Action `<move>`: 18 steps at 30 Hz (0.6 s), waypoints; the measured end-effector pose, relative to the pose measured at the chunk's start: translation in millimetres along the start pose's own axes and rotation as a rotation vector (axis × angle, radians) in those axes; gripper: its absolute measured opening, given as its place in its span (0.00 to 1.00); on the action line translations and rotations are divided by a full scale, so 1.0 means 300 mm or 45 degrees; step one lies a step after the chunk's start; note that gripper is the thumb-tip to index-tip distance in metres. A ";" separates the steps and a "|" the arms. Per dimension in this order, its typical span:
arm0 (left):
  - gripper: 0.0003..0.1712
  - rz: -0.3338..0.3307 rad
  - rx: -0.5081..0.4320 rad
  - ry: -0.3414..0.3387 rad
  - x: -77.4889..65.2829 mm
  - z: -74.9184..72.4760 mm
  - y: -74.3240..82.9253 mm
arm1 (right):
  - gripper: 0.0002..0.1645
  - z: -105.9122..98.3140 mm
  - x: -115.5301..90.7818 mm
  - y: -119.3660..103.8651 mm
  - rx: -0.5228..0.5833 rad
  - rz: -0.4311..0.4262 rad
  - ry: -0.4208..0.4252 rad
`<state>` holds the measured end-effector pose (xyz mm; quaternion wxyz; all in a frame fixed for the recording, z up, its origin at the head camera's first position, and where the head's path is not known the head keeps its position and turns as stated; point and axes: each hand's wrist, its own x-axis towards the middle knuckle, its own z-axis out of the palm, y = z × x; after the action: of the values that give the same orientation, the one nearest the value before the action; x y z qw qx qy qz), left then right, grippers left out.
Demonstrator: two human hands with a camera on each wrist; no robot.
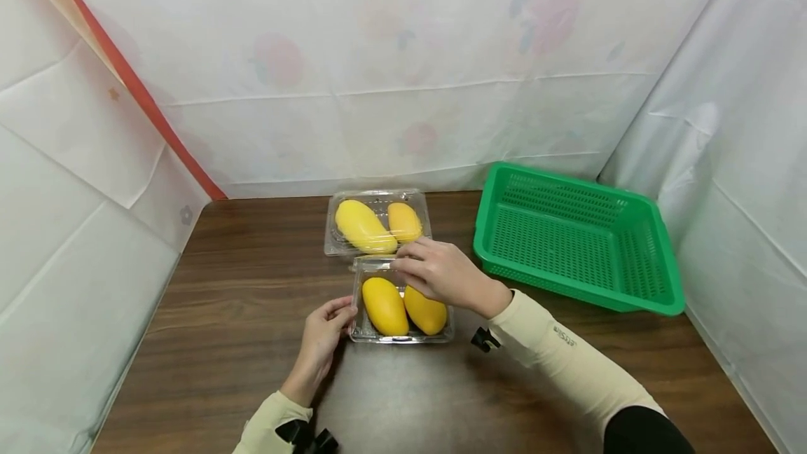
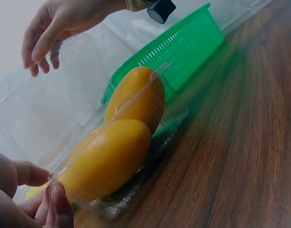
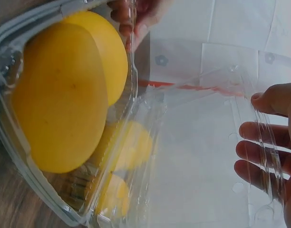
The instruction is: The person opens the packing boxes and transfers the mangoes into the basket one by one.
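Note:
Two yellow mangoes (image 1: 386, 307) lie side by side in the near clear plastic clamshell box (image 1: 403, 340). My left hand (image 1: 324, 342) pinches the box's left rim between thumb and fingers, seen close in the left wrist view. The transparent lid (image 3: 198, 152) stands raised on the far side of the box. My right hand (image 1: 444, 273) is above the box and holds the lid's free edge, thumb on one face and fingers on the other. It partly covers the right mango (image 1: 426, 312) in the head view.
Behind it stands another clear clamshell box (image 1: 331, 240), closed, with two mangoes (image 1: 364, 226) visible inside. To the right is a green perforated basket (image 1: 576, 300) with nothing in it. White sheets (image 1: 403, 54) hang around the brown wooden table (image 1: 221, 314).

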<state>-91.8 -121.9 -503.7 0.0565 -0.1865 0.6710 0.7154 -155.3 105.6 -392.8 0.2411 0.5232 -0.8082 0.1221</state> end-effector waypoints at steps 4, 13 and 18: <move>0.19 -0.022 -0.021 -0.027 -0.015 -0.003 -0.004 | 0.11 -0.006 0.004 0.011 0.007 0.012 0.028; 0.21 -0.045 0.019 -0.080 -0.031 -0.012 -0.010 | 0.15 -0.033 0.012 0.047 0.007 0.094 0.005; 0.22 -0.021 0.058 -0.087 -0.012 -0.016 0.002 | 0.14 -0.033 0.024 0.080 -0.020 0.134 -0.009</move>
<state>-87.8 -126.1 -502.2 0.0894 -0.1660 0.6834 0.7053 -176.9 114.4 -379.2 0.2355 0.4786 -0.8363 0.1264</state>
